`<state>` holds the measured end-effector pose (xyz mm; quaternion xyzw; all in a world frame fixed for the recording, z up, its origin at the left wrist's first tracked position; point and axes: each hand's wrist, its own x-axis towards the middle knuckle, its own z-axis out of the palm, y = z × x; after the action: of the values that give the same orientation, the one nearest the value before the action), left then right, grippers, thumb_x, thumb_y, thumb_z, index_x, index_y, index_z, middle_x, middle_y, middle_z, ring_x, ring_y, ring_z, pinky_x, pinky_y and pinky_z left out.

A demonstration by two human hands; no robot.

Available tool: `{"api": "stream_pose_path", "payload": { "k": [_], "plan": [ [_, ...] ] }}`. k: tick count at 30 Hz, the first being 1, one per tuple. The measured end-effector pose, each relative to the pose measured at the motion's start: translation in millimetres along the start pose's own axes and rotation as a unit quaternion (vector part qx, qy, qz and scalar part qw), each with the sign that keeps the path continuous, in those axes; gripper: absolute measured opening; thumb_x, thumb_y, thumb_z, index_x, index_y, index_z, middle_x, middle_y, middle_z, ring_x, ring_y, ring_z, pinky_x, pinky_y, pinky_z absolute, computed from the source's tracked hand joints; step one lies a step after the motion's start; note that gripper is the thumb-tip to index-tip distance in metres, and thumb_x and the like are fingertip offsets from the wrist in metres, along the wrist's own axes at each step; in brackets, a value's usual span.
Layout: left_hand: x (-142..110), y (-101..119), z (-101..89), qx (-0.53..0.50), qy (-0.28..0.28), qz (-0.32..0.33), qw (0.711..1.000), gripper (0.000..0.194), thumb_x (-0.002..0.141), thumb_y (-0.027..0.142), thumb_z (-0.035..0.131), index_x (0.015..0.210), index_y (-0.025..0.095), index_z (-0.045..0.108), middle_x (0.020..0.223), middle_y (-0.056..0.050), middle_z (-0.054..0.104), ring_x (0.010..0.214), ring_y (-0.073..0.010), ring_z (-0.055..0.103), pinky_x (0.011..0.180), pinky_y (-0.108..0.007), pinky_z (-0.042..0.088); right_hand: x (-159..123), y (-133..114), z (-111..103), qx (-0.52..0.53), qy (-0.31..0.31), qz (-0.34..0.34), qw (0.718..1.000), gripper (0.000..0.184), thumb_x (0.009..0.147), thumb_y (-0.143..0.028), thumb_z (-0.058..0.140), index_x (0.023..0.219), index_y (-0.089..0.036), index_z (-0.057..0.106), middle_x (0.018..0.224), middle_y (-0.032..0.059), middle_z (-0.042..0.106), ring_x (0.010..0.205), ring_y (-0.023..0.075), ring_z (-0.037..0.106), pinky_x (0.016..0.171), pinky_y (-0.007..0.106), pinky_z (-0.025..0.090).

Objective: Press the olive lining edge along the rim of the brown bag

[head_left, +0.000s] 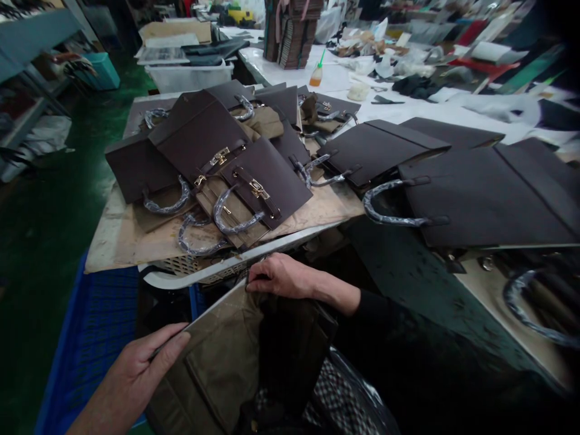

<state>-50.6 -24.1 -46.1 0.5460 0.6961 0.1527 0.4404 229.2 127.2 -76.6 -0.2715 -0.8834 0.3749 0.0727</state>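
Low in front of me is an olive-brown bag lining point(222, 350) with a slit-like pocket seam and a straight, pale upper edge. My left hand point(140, 359) pinches that edge at its lower left end, thumb on the near side. Higher up, at the far end of the edge, my right hand point(285, 275) is closed on it between thumb and fingers. Dark material hangs beneath my right wrist, too shadowed to name. Beside it lies a black-and-white checked fabric point(342, 393) under clear plastic.
Dark brown handbag pieces point(276, 175) with gold clasps and plastic-wrapped handles lie heaped on a board point(113, 241) ahead. More bag pieces point(489, 193) rest to the right. A cream basket point(181, 269) and a blue crate point(97, 338) sit below. A small glue bottle point(316, 75) stands farther back.
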Motion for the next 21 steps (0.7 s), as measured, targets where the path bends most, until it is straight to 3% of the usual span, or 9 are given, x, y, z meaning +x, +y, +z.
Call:
{"api": "stream_pose_path", "payload": {
  "k": [8,21],
  "plan": [
    [0.3,-2.1,2.6,0.024,-0.026,0.025,0.999,0.042,0.085,0.059,0.059,0.107,0.028,0.077,0.109,0.000,0.078,0.104,-0.0251,0.071,0.085,-0.018,0.055,0.1,-5.6,1.8,-0.047,0.009,0.052,0.997,0.019,0.091,-0.033,0.062,0.091,-0.018,0.073,0.075,0.0024,0.068,0.066,0.0124,0.056,0.058,0.022,0.033],
    [-3.5,2.2,3.5,0.011,-0.013,0.024,1.000,0.043,0.083,0.059,0.061,0.105,0.026,0.078,0.109,-0.003,0.077,0.107,-0.0287,0.069,0.091,-0.025,0.055,-1.2,-14.6,6.1,-0.096,0.035,0.115,0.988,0.025,0.090,-0.042,0.061,0.089,-0.022,0.074,0.074,0.0021,0.069,0.069,0.0156,0.059,0.057,0.025,0.031]
  ]
}}
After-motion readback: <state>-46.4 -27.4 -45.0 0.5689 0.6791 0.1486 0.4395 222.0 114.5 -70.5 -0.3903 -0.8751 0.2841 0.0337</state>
